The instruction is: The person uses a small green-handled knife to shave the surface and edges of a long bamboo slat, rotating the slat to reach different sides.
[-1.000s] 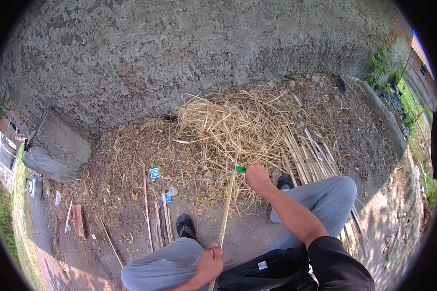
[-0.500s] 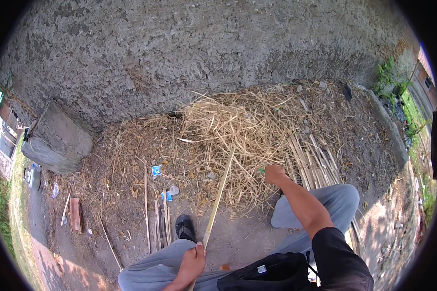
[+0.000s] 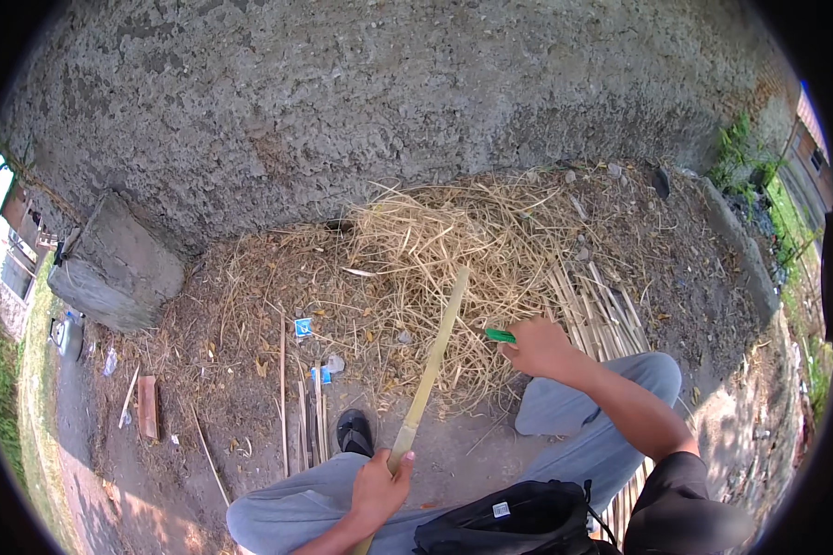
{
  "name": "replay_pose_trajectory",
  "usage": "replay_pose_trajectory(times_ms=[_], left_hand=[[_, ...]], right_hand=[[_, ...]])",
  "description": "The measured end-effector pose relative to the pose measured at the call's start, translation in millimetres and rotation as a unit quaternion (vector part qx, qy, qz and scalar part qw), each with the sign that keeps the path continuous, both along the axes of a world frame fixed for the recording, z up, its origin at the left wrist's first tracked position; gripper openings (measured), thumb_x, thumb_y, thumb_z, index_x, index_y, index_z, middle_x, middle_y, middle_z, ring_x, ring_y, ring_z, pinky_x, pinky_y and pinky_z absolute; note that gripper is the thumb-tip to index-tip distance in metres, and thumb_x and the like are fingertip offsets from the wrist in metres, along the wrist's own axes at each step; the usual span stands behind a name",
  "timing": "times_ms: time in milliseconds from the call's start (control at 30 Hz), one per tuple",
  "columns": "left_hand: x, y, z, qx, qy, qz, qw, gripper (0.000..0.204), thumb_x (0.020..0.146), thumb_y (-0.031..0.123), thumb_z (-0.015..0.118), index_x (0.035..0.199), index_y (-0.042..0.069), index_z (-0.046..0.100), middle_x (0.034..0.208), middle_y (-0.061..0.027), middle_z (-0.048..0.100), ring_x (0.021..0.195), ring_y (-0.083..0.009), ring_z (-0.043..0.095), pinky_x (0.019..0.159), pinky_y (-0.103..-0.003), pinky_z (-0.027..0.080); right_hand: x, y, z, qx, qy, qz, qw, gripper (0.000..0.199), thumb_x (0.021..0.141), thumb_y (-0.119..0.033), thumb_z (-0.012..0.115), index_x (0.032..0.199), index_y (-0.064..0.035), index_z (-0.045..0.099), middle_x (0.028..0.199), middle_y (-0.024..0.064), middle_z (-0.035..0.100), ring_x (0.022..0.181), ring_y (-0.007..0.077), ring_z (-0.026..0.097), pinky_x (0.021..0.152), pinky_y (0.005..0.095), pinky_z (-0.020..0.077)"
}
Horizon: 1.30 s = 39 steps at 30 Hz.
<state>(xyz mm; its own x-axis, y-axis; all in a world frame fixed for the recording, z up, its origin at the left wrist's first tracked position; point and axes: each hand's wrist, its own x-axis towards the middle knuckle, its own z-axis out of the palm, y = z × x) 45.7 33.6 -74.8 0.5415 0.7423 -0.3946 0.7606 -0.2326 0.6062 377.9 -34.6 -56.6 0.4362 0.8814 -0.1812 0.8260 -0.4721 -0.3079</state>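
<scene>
My left hand (image 3: pixel 380 488) is closed around the lower part of a long bamboo strip (image 3: pixel 432 363). The strip slants up and away from my lap, its far end over a heap of thin pale shavings (image 3: pixel 435 245). In my right hand (image 3: pixel 538 349), to the right of the strip, is a small green tool (image 3: pixel 500 335). Only its green end shows, pointing left toward the strip and apart from it; fingers hide the rest, so its exact kind is unclear.
Several bamboo strips (image 3: pixel 594 310) lie beyond my right knee, and others (image 3: pixel 307 421) near my left shoe (image 3: pixel 354 433). A rough wall (image 3: pixel 361 102) rises behind the heap. A concrete block (image 3: pixel 125 264) stands at left, with a reddish brick (image 3: pixel 148 407) nearer.
The bamboo strip's near end has risen slightly with my left hand, and more of its broad face shows. My right hand has turned, exposing more of the green tool.
</scene>
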Motion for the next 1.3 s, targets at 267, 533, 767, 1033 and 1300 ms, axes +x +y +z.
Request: replay_pose_trajectory(times_ms=[267, 533, 767, 1033, 1300], left_hand=[[8.9, -6.5, -0.2, 0.005, -0.024, -0.013, 1.000, 0.042, 0.092, 0.038, 0.064, 0.081, -0.003, 0.058, 0.063, -0.0190, 0.058, 0.058, -0.0310, 0.061, 0.055, -0.042, 0.044], [10.3, -11.6, -6.1, 0.020, -0.040, -0.017, 0.999, 0.043, 0.091, 0.038, 0.065, 0.078, -0.002, 0.057, 0.062, -0.0182, 0.057, 0.055, -0.0315, 0.058, 0.053, -0.042, 0.043], [10.0, -11.2, -8.3, 0.014, -0.028, -0.041, 0.999, 0.041, 0.092, 0.040, 0.063, 0.083, 0.000, 0.058, 0.065, -0.0213, 0.060, 0.063, -0.0419, 0.063, 0.056, -0.047, 0.046], [7.3, -11.5, -12.8, 0.009, -0.050, -0.049, 0.998, 0.038, 0.091, 0.034, 0.068, 0.083, -0.002, 0.058, 0.061, -0.0156, 0.055, 0.054, -0.0237, 0.053, 0.053, -0.038, 0.041], [6.3, -17.9, -6.4, 0.074, 0.017, -0.120, 0.990, 0.039, 0.088, 0.035, 0.070, 0.100, 0.000, 0.057, 0.071, -0.0200, 0.064, 0.063, -0.0396, 0.065, 0.058, -0.048, 0.050]], right_hand=[[-23.9, -11.2, -55.9, 0.162, 0.139, -0.115, 0.970, 0.031, 0.082, -0.028, 0.069, 0.067, -0.0034, 0.056, 0.060, 0.0179, 0.059, 0.062, 0.0373, 0.064, 0.063, 0.0476, 0.0514], [-15.4, -3.2, -81.2, 0.210, 0.237, -0.173, 0.933, 0.042, 0.079, -0.030, 0.074, 0.060, -0.0036, 0.047, 0.054, 0.0155, 0.054, 0.054, 0.0343, 0.059, 0.058, 0.0435, 0.0473], [-24.4, -4.2, -82.7, 0.192, 0.208, -0.149, 0.947, 0.044, 0.079, -0.030, 0.075, 0.059, -0.0031, 0.045, 0.053, 0.0153, 0.051, 0.051, 0.0325, 0.055, 0.057, 0.0421, 0.0465], [-38.1, -3.7, -61.6, 0.177, 0.231, -0.144, 0.946, 0.034, 0.081, -0.027, 0.075, 0.067, -0.0026, 0.055, 0.056, 0.0157, 0.056, 0.056, 0.0318, 0.061, 0.058, 0.0409, 0.0479], [-59.6, -17.4, -37.8, 0.276, -0.082, 0.297, 0.911, 0.047, 0.072, -0.021, 0.071, 0.118, -0.0159, 0.062, 0.121, -0.0041, 0.062, 0.065, 0.0159, 0.066, 0.057, 0.0294, 0.0529]])
